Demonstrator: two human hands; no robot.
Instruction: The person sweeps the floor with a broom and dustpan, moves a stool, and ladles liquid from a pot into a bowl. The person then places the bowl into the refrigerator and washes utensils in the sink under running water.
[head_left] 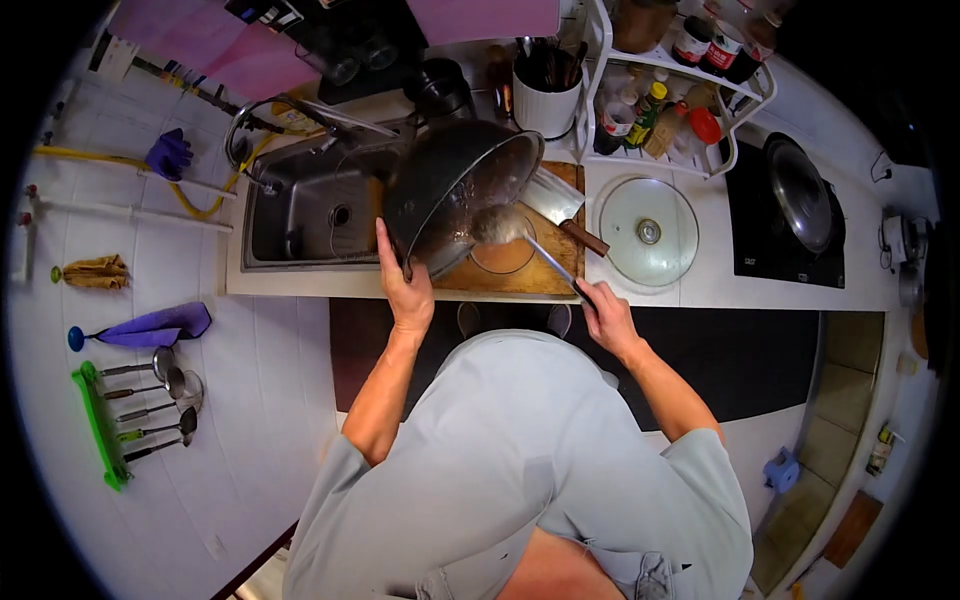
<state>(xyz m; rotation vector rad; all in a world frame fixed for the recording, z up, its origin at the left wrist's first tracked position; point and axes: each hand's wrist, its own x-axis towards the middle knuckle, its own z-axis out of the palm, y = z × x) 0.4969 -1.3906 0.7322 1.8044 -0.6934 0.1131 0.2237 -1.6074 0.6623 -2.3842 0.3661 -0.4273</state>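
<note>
My left hand (405, 290) grips the near rim of a dark wok (425, 190). The wok is tipped on its side, its mouth facing right. My right hand (607, 318) is closed around the handle end of a long-handled cooking utensil (550, 262). Its head is hidden at a greyish clump of food (496, 226) by the wok's lower rim. Directly under the food, a clear glass bowl (503, 262) rests on a wooden cutting board (560, 280). Right of the wok lies a cleaver (553, 197) with a brown wooden handle.
Left of the wok is a steel sink (300, 215) with a faucet. A glass lid (648, 231) lies on the counter at right, before a black cooktop (780, 215) holding another lid or pan. Behind stand a utensil holder (546, 100) and a white condiment rack (665, 160).
</note>
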